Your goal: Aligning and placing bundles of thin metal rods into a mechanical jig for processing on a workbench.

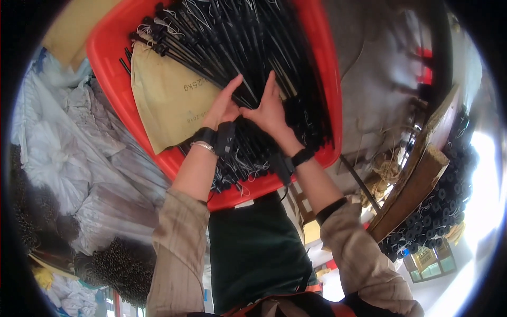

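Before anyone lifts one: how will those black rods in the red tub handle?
The rods look fairly stiff, since they lie straight along their length. They may slide against each other, being thin and closely bunched. The white strings among their ends could snag neighbours.

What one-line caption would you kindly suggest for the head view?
Left hand and right hand, close together over black rods in a red tub that also holds tan paper.
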